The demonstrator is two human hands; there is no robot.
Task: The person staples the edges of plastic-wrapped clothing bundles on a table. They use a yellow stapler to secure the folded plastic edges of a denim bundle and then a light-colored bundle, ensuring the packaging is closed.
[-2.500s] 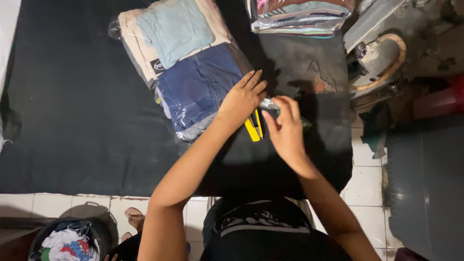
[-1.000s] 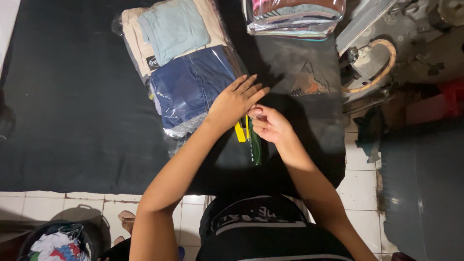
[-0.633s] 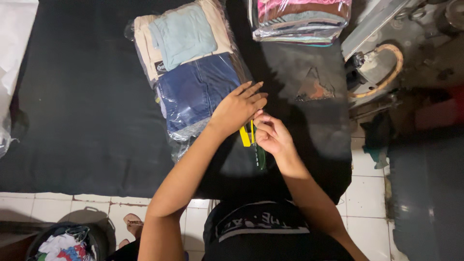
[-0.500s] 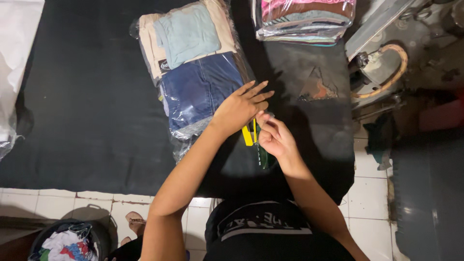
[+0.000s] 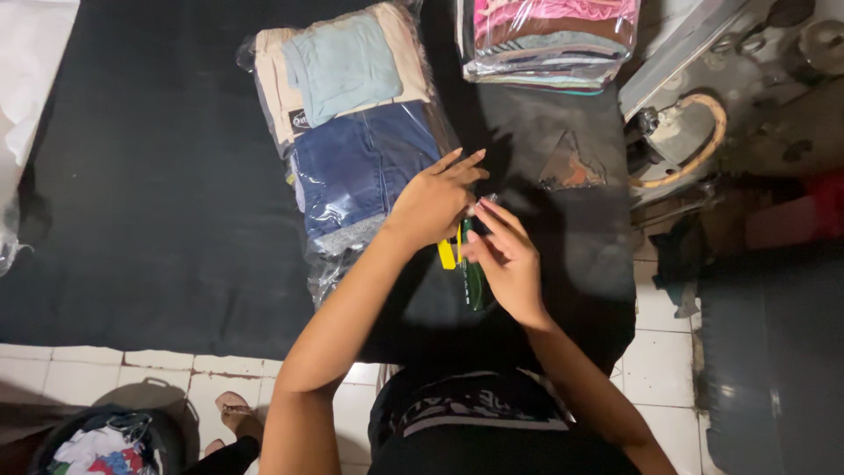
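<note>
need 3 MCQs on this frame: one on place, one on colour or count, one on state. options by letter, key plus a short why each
1. Where does the left hand rest?
A. on the near end of the clear bag of folded clothes
B. inside the dark basket on the floor
C. on the white tiles

2. What colour is the small clip-like piece by the left hand?
A. red
B. yellow
C. white

3. What state is the far stack of clothes in?
A. loose and unfolded
B. hanging up
C. folded and wrapped in clear plastic

Key:
1 A, the palm lies on the bag's edge next to the blue garment.
2 B, a bright yellow strip shows just under the hand, against the black cloth.
3 C, glossy film covers the neat pink and brown layers.

The right hand pinches a thin green strip.
</note>
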